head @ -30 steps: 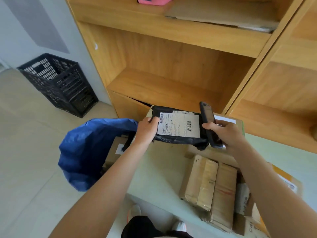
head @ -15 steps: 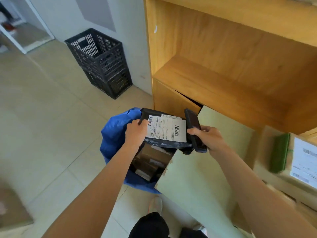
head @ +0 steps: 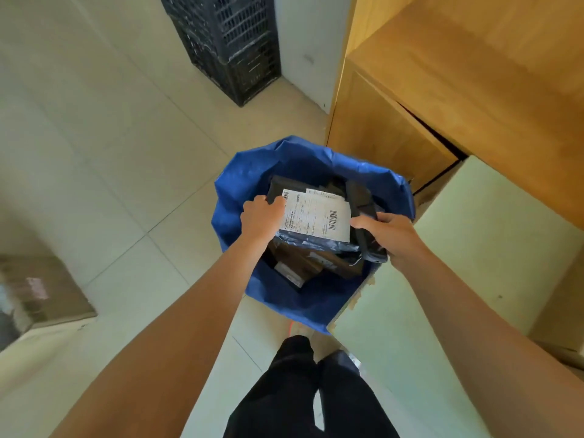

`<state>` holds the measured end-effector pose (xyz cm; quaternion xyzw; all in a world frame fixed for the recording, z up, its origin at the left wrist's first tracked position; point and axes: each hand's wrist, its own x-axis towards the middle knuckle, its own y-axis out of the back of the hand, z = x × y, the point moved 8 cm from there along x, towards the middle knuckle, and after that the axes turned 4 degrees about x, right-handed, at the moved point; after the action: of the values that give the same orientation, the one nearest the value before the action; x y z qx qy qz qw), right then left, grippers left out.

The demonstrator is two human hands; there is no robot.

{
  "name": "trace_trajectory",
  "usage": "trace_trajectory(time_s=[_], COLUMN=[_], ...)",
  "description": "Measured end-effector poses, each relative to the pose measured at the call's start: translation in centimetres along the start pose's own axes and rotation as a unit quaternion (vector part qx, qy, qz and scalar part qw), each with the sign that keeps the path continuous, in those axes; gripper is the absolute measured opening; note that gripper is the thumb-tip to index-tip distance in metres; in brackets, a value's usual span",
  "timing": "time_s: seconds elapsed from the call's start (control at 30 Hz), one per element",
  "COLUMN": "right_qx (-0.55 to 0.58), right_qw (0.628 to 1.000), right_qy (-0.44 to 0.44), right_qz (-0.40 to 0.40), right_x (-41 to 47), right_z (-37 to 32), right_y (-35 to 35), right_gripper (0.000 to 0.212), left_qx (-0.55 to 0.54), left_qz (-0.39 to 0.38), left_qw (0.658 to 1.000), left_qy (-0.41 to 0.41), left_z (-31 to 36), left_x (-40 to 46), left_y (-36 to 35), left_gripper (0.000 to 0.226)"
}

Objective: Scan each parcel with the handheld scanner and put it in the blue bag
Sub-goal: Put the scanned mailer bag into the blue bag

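Observation:
A black plastic parcel (head: 316, 213) with a white barcode label hangs over the open mouth of the blue bag (head: 240, 184), which stands on the floor. My left hand (head: 260, 216) grips the parcel's left edge. My right hand (head: 390, 235) holds the dark handheld scanner (head: 363, 213) and also pinches the parcel's right edge. Inside the bag, under the parcel, lie brown cardboard parcels (head: 303, 267) with labels.
A pale green table (head: 474, 241) touches the bag on the right. A wooden shelf unit (head: 442, 99) stands behind it. Black plastic crates (head: 230, 42) are stacked by the wall. A taped box (head: 38, 298) sits on the tiled floor at left.
Both hands carried the black parcel and scanner leftward off the table and down over the blue bag's opening. The view tilted down toward the floor.

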<state>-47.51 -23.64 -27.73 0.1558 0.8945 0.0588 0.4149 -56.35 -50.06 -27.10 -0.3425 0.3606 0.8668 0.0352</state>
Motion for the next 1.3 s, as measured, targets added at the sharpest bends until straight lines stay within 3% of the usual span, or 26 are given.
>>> trace_trajectory(time_s=[0.13, 0.23, 0.33, 0.43, 0.7, 0.97, 1.2, 1.3], right_qx=[-0.008, 0.002, 0.025, 0.041, 0.03, 0.079, 0.107, 0.083], right_qw=[1.0, 0.998, 0.997, 0.997, 0.997, 0.99, 0.972, 0.968], right_qy=[-0.022, -0.025, -0.01, -0.002, 0.037, 0.079, 0.11, 0.116], right_qz=[0.015, 0.056, 0.075, 0.07, 0.061, 0.082, 0.179, 0.207], right_x=[2.2, 3.3, 3.7, 3.3, -0.1, -6.7, -14.4, -16.6], right_z=[1.9, 3.3, 3.7, 3.6, 1.1, -2.8, -2.7, -2.2], right_y=[-2.1, -2.5, -2.6, -2.8, -0.9, 6.8, 18.9, 22.7], right_gripper=[0.03, 0.041, 0.046, 0.032, 0.028, 0.046, 0.049, 0.056], left_qx=[0.006, -0.007, -0.016, -0.008, -0.053, -0.082, -0.081, -0.081], left_qz=[-0.005, -0.007, 0.023, 0.044, 0.025, -0.039, -0.137, -0.145], left_qw=[1.0, 1.0, 0.999, 0.997, 0.99, 0.969, 0.93, 0.92], left_qy=[0.019, 0.016, -0.028, -0.069, -0.126, -0.229, -0.332, -0.354], left_z=[-1.8, -3.0, -3.2, -3.0, 1.6, 11.0, 20.0, 22.6], left_x=[2.3, 3.5, 3.9, 3.7, -0.6, -9.1, -19.1, -22.1], left_y=[-1.5, -2.4, -2.4, -2.0, -1.9, -3.6, -9.8, -12.1], left_gripper=[0.065, 0.068, 0.073, 0.075, 0.064, 0.057, 0.054, 0.057])
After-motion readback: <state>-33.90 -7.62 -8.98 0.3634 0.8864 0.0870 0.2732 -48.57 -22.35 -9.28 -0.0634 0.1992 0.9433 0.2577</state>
